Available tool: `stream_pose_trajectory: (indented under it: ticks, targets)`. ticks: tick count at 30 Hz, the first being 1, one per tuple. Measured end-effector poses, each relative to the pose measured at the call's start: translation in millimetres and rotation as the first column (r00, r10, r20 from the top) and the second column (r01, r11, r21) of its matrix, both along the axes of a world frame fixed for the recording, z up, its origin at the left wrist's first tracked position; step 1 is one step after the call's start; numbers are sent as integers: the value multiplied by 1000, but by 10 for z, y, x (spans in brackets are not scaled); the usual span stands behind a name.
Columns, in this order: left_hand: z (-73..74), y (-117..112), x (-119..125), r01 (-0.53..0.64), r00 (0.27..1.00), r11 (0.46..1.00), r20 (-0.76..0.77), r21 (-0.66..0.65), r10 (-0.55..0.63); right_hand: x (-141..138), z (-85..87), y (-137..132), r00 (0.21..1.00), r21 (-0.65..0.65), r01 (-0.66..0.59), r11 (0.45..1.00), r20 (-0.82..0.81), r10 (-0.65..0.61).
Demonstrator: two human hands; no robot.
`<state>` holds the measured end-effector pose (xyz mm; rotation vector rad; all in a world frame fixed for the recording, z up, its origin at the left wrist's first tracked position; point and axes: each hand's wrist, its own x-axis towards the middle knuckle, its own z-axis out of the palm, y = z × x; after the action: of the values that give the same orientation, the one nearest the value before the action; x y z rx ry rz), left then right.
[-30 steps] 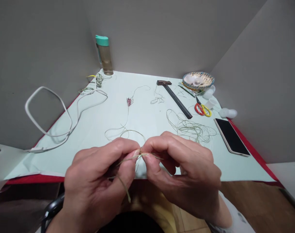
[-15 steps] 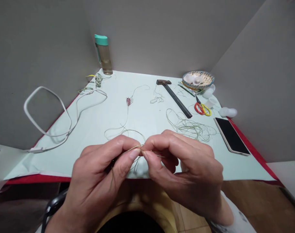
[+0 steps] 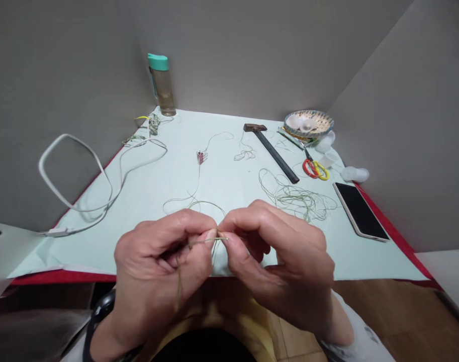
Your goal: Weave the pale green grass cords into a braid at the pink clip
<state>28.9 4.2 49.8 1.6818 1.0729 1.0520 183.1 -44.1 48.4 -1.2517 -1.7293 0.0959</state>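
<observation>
Both of my hands meet at the table's near edge, fingertips touching. My left hand (image 3: 157, 271) pinches a thin green thread (image 3: 204, 242) between thumb and forefinger, and a strand hangs down from it. My right hand (image 3: 282, 266) pinches the same thread just to the right, its other fingers curled in. The thread runs away over the pale sheet to a small pink piece (image 3: 201, 157) farther back.
A tangle of green thread (image 3: 297, 198) lies at right centre. Behind it are a hammer (image 3: 272, 151), red-and-yellow scissors (image 3: 315, 168), a woven bowl (image 3: 308, 123) and a phone (image 3: 359, 211). A bottle (image 3: 162, 85) stands at the back; a white cable (image 3: 78, 181) loops at left.
Both hands have shifted slightly while working the thread. The left fingers curled in tighter and the strand that stuck out below now hangs straight down.
</observation>
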Motion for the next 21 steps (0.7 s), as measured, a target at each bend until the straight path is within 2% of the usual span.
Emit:
stream_pose_trajectory:
  ticks: [6, 13, 19, 21]
  targets:
    - [-41, 73, -52, 185, 965, 969, 215, -163, -148, -70, -39, 53, 992, 46, 10, 999, -123, -4]
    - [-79, 111, -58, 282, 920, 923, 346, -262, -183, -108, -53, 105, 893, -86, -124, 989, -443, 73]
    - [-93, 101, -78, 342, 891, 875, 414, -342, -186, -117, -8, 125, 790, -211, -220, 952, -611, 48]
    - [-92, 92, -88, 353, 886, 866, 423, -353, -188, -119, 1, 117, 783, -216, -238, 947, -620, 55]
